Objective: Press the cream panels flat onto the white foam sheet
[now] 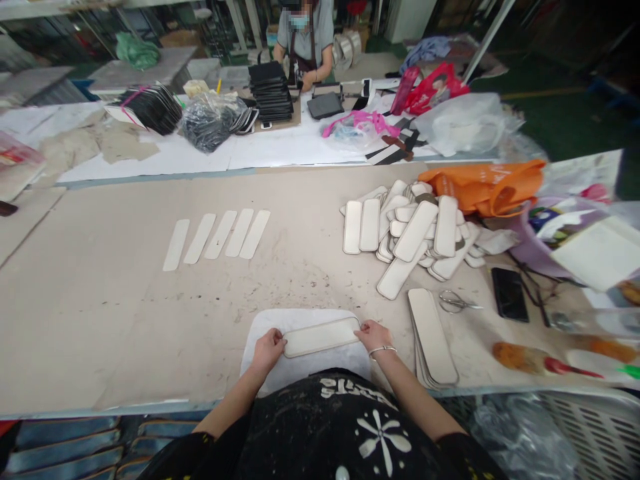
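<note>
A long cream panel [321, 337] with rounded corners and a dark edge is held between my two hands, over a white sheet [260, 323] at the table's front edge. My left hand [270, 347] pinches its left end, and my right hand [374, 335], with a bracelet at the wrist, pinches the right end. Several similar strips [221, 235] lie in a slanted row at the left. A heaped pile of such panels [416, 230] lies at the back right. To the right of my right hand is a neat stack of larger cream panels [434, 340].
Scissors [454, 302], a black phone [510, 294] and an orange-stained bottle [520, 357] lie at the right. A purple basin [525, 243] and an orange bag [487, 187] stand behind them. Across the table, a person [306, 43] works beside stacked black pieces [271, 92].
</note>
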Available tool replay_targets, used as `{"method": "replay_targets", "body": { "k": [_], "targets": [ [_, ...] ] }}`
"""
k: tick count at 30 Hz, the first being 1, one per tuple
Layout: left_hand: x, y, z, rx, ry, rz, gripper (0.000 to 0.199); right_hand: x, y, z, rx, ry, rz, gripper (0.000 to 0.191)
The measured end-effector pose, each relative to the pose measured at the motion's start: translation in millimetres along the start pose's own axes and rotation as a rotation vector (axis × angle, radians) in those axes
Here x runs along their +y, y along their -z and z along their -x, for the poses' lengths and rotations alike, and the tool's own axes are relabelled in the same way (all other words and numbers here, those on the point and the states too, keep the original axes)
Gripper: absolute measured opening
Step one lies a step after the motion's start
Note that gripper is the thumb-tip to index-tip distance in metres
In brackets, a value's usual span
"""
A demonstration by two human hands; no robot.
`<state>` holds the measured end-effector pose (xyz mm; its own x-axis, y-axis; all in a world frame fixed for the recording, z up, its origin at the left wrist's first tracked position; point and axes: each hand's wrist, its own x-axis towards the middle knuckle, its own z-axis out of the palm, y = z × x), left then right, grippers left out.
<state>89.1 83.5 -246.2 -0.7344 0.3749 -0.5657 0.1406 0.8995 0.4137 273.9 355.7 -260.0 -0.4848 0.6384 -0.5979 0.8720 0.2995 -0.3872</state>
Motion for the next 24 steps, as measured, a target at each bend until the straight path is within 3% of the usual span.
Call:
{"method": "replay_targets", "body": {
  "k": [17, 24],
  "targets": [
    [7, 1.4, 5, 0.004, 0.005, -0.012, 0.011, 3, 2, -5, -0.010, 0.084, 0.071, 0.013],
    [8, 1.7, 5, 0.018, 0.031, -0.045, 0.007, 15, 5, 7, 0.029, 0.167, 0.051, 0.023]
  ]
}}
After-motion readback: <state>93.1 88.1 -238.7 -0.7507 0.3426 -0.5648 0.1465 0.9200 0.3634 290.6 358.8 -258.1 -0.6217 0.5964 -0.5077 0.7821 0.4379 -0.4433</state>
